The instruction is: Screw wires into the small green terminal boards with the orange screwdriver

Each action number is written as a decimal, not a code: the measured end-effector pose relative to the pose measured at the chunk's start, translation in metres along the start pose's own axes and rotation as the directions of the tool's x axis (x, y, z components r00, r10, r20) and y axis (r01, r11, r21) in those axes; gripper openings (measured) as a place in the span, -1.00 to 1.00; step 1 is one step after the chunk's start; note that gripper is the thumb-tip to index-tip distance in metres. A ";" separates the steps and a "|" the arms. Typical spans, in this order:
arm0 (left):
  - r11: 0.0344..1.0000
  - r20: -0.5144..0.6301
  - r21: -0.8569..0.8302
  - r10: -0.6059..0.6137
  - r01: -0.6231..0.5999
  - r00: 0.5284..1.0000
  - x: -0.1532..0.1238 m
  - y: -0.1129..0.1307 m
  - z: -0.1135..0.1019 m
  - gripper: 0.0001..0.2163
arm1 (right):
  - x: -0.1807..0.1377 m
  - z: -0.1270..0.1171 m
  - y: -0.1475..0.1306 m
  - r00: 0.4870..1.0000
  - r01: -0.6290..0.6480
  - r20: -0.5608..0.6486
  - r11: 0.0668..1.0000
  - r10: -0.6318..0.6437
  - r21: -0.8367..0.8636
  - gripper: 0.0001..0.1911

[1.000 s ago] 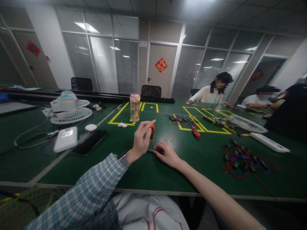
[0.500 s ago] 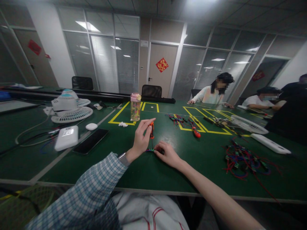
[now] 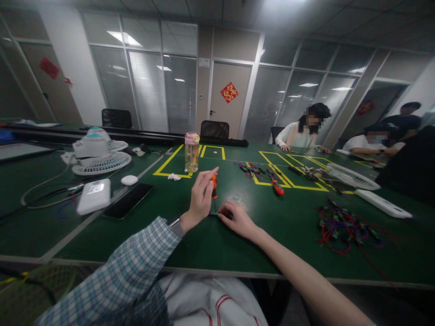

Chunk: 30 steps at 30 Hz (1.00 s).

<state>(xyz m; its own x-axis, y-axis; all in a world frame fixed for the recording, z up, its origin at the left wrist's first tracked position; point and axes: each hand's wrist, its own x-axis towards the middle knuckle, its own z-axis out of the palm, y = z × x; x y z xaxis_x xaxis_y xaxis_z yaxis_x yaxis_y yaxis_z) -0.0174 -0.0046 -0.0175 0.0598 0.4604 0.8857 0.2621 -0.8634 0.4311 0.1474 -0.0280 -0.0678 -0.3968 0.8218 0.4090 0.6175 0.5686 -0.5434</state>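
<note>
My left hand (image 3: 199, 199) pinches the orange and black handle of a small screwdriver (image 3: 214, 186), which stands upright with its tip down on a small multicoloured connector piece (image 3: 214, 213) on the green table (image 3: 210, 240). My right hand (image 3: 236, 216) lies low on the table with its fingers curled, pressing that small piece down from the right. The piece is mostly hidden between the two hands.
A phone (image 3: 128, 200), a white power bank (image 3: 93, 195), a white puck (image 3: 129, 179) and fans (image 3: 100, 156) lie to the left. A clear bottle (image 3: 191, 151) stands ahead. Wire bundles (image 3: 343, 224) and a red-handled tool (image 3: 276, 186) lie right. People sit at the far right.
My left hand and the screwdriver handle have shifted slightly; the fingers turned a little on the handle. A further person has come into view at the far right.
</note>
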 end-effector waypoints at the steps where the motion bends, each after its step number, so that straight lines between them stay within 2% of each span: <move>1: 1.000 0.000 -0.010 -0.001 0.001 1.000 0.000 0.000 0.000 -0.68 | 0.000 0.000 0.000 1.000 0.002 -0.002 1.000 -0.002 0.001 -0.92; 6: 0.998 -0.056 0.051 0.040 -0.037 0.998 0.002 0.002 0.000 -0.77 | 0.001 -0.001 -0.002 1.000 0.002 0.000 1.000 -0.002 -0.007 -0.92; 10: 0.996 -0.090 0.090 0.019 -0.010 0.996 0.004 0.003 -0.001 -0.83 | 0.001 0.000 -0.002 1.000 -0.001 0.001 1.000 0.001 -0.013 -0.93; 15: 0.999 -0.029 0.036 -0.024 0.025 0.999 0.004 0.000 0.001 -0.76 | 0.001 -0.001 -0.001 1.000 0.004 -0.007 1.000 -0.004 -0.009 -0.93; 20: 0.984 0.079 -0.115 -0.129 0.138 0.988 0.006 -0.003 0.002 -0.68 | 0.000 -0.002 -0.003 1.000 -0.002 0.001 1.000 0.002 -0.006 -0.94; 22: 0.979 0.109 -0.138 -0.135 0.149 0.985 0.007 -0.002 0.000 -0.70 | 0.000 -0.002 -0.004 1.000 0.000 0.001 1.000 0.000 -0.005 -0.94; 27: 0.996 0.058 -0.029 -0.088 0.090 0.994 0.010 0.001 -0.001 -0.80 | 0.001 -0.002 -0.003 1.000 -0.007 0.004 1.000 0.007 -0.007 -0.93; 30: 0.990 0.060 -0.069 -0.117 0.121 0.991 0.009 0.001 0.000 -0.80 | 0.001 -0.002 -0.003 1.000 -0.004 0.006 1.000 0.004 0.005 -0.92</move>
<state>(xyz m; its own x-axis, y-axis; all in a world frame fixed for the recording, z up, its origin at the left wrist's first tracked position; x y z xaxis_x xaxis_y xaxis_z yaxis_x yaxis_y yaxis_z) -0.0164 -0.0013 -0.0095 0.0863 0.5696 0.8174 0.2002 -0.8136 0.5459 0.1465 -0.0293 -0.0642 -0.3983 0.8244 0.4021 0.6158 0.5652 -0.5489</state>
